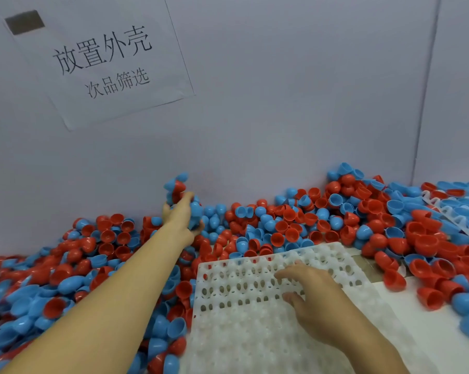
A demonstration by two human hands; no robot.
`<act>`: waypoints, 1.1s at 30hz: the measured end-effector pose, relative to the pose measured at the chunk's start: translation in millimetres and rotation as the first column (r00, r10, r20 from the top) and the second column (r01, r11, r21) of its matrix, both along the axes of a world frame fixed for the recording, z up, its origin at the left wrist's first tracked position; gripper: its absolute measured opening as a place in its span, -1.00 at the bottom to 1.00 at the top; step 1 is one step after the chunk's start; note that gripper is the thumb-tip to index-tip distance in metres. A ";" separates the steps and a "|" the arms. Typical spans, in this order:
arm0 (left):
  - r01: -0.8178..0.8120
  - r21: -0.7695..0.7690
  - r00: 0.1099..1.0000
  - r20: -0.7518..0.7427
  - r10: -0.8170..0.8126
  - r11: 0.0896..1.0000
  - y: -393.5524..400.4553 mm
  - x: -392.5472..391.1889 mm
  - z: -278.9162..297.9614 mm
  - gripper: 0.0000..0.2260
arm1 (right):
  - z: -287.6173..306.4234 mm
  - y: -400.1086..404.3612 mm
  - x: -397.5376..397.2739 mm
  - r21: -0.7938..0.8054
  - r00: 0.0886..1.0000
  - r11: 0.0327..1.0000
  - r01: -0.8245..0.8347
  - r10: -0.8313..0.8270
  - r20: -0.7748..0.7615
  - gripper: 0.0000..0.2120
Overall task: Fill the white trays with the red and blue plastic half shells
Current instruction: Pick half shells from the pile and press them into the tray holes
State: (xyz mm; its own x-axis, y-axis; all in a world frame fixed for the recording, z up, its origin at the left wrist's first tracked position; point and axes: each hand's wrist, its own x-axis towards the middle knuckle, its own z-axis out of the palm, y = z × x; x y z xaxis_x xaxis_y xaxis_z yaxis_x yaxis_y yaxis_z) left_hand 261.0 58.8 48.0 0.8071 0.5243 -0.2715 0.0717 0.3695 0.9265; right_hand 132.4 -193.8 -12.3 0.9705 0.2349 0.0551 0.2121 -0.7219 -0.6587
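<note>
There is one view only, taken from the person's head, looking forward and down across the table point(422, 314) toward a pale wall point(282, 90) that fills the upper half of the picture. The lens is wide, so the wall's seams and the printed paper sign point(101, 60) lean and bow near the edges (the sign sits tilted at upper left). The camera sits close: both forearms enter from the bottom edge, the left hand point(182, 217) reaching far forward, the right hand point(311, 295) nearer, over a white tray point(228, 306). With no second view, nothing is shared.
</note>
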 end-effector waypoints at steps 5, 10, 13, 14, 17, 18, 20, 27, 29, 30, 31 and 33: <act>-0.001 -0.319 0.997 0.068 0.024 0.948 7.0 -59.8 11.8 -0.83 | -0.1 -0.1 0.0 -0.010 1.000 1.000 -0.001 0.001 0.012 -0.63; -0.028 -0.468 0.975 0.181 0.127 0.883 4.1 -144.3 8.3 -0.83 | 1.3 2.9 -1.4 -0.038 1.000 0.999 0.004 -0.004 0.020 -0.65; -0.013 -0.495 0.967 0.214 0.137 0.869 -5.8 -179.8 1.4 -0.86 | 1.8 5.0 -2.0 -0.060 1.000 0.998 0.008 -0.007 0.026 -0.66; -0.010 -0.506 0.969 0.207 0.133 0.863 -8.7 -186.6 -0.2 -0.86 | 1.7 5.5 -2.4 -0.068 1.000 0.998 0.009 -0.007 0.030 -0.67; 0.008 -0.518 0.976 0.192 0.106 0.856 -10.4 -195.6 -5.2 -0.84 | 0.8 8.6 -1.6 -0.104 0.998 0.994 0.024 -0.018 0.052 -0.67; 0.017 -0.510 0.977 0.192 0.095 0.860 -10.4 -196.4 -7.1 -0.83 | 0.8 9.2 -1.7 -0.118 0.998 0.993 0.031 -0.024 0.061 -0.66; 0.024 -0.495 0.979 0.187 0.080 0.868 -10.2 -199.4 -13.0 -0.78 | 0.1 11.4 -2.9 -0.166 0.995 0.985 0.048 -0.032 0.099 -0.66; 0.129 -0.449 0.979 0.198 -0.043 0.884 -16.3 -202.2 -30.2 -0.78 | 2.1 43.8 -19.9 -0.139 0.951 0.990 -0.008 0.051 0.305 -0.66; 0.141 -0.463 0.980 0.190 -0.057 0.875 -18.4 -199.6 -31.6 -0.70 | 5.7 65.0 -33.2 0.096 0.957 0.984 -0.151 0.121 0.264 -0.66; 0.150 -0.484 0.980 0.188 -0.065 0.862 -19.6 -198.9 -32.2 -0.68 | 7.1 76.0 -38.8 0.221 0.965 0.956 -0.195 0.146 0.219 -0.66; 0.171 -0.505 0.977 0.196 -0.081 0.846 -20.5 -198.7 -32.6 -0.69 | 7.0 85.8 -43.4 0.339 0.971 0.916 -0.213 0.160 0.177 -0.66; 0.228 -0.534 0.966 0.225 -0.123 0.814 -21.8 -199.8 -32.4 -0.74 | 2.9 100.5 -48.7 0.485 0.981 0.855 -0.181 0.124 0.147 -0.70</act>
